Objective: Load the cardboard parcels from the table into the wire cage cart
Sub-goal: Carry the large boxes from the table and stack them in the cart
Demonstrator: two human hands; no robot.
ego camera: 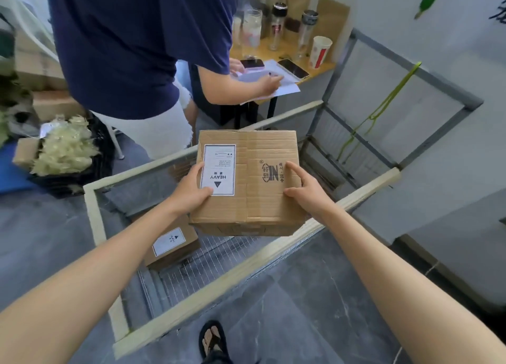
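Cardboard parcel point(246, 177) held over the wire cage cart point(93, 213), not yet set down.
It hangs above the cart's open top, clasped at both sides: the left grip point(191, 191) has its thumb on the HEAVY label, the right grip point(306, 191) has thumb and forefinger spread on the lid. A second parcel point(175, 243) already lies on the mesh floor below. Loading looks well begun; how many parcels are left cannot be told.

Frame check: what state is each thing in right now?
wire cage cart: top open
held parcel: closed, held above the cart
left hand: grips parcel's left edge
right hand: grips parcel's right edge
second parcel: closed, lying inside the cart
paper cup: upright
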